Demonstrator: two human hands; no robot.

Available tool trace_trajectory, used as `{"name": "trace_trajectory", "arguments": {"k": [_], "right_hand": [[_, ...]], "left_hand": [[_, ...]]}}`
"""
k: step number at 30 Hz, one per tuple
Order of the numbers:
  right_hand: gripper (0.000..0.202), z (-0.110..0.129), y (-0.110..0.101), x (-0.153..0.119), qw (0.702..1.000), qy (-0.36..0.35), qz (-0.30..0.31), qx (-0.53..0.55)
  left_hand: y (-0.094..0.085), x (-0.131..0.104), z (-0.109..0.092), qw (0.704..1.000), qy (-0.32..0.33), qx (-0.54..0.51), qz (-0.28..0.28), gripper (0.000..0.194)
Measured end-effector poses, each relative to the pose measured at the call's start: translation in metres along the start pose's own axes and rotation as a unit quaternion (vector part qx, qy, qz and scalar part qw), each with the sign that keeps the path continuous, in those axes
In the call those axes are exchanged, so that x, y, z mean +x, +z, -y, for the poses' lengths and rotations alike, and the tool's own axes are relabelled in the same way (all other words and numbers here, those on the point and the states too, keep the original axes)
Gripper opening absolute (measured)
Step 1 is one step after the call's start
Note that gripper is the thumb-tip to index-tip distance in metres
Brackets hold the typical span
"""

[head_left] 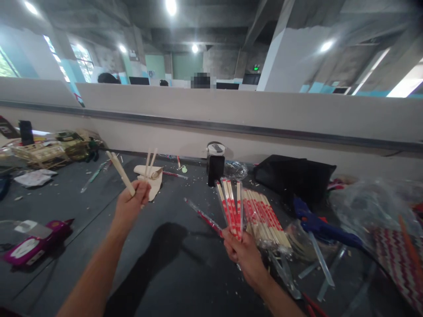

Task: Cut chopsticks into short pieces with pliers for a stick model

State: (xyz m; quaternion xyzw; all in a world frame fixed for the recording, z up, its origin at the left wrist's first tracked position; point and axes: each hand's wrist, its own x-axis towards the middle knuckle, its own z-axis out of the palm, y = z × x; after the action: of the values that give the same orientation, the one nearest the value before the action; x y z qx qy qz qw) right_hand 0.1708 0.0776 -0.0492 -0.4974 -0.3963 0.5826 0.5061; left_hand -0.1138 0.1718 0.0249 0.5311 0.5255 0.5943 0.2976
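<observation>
My left hand is closed around several bare wooden chopsticks, their ends pointing up and fanned apart. On the right, my right hand grips a bunch of chopsticks in clear wrappers with red print, held upright and spread. A thin clear-and-red wrapper slants toward the table just left of that hand; whether the fingers hold it is unclear. Beside and behind the right hand, more wrapped chopsticks lie in a row in an open plastic bag.
A blue glue gun and glue sticks lie at right, near clear plastic bags. At the back stand a phone and a black bag. A purple device and a wooden model are at left.
</observation>
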Motion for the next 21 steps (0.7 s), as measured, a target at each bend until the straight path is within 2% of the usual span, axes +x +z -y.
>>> {"name": "trace_trajectory", "arguments": {"k": [2, 4, 6, 8, 11, 16, 21], "right_hand": [[0.040, -0.002, 0.003, -0.003, 1.000, 0.011, 0.013, -0.005], [0.042, -0.003, 0.005, -0.006, 0.999, 0.024, 0.021, -0.008], [0.043, -0.004, 0.005, -0.007, 0.999, 0.036, 0.025, -0.012], [0.046, -0.005, 0.004, -0.007, 0.998, 0.051, 0.032, -0.024], [0.049, -0.006, 0.003, -0.007, 0.994, 0.065, 0.046, -0.068], [0.054, -0.008, 0.006, -0.008, 0.982, 0.057, 0.052, -0.174], [0.052, -0.008, 0.007, -0.008, 0.980, 0.051, 0.054, -0.187]], "left_hand": [[0.020, -0.011, -0.003, 0.984, -0.073, -0.155, 0.044, 0.031], [0.045, -0.024, -0.005, 0.954, -0.148, -0.240, 0.098, 0.033], [0.065, -0.034, -0.006, 0.935, -0.201, -0.261, 0.129, 0.036], [0.077, -0.039, -0.006, 0.939, -0.209, -0.235, 0.139, 0.038], [0.084, -0.043, -0.004, 0.952, -0.197, -0.192, 0.135, 0.037], [0.085, -0.048, 0.002, 0.927, -0.231, -0.248, 0.162, 0.044], [0.091, -0.057, 0.005, 0.923, -0.242, -0.251, 0.165, 0.038]]}}
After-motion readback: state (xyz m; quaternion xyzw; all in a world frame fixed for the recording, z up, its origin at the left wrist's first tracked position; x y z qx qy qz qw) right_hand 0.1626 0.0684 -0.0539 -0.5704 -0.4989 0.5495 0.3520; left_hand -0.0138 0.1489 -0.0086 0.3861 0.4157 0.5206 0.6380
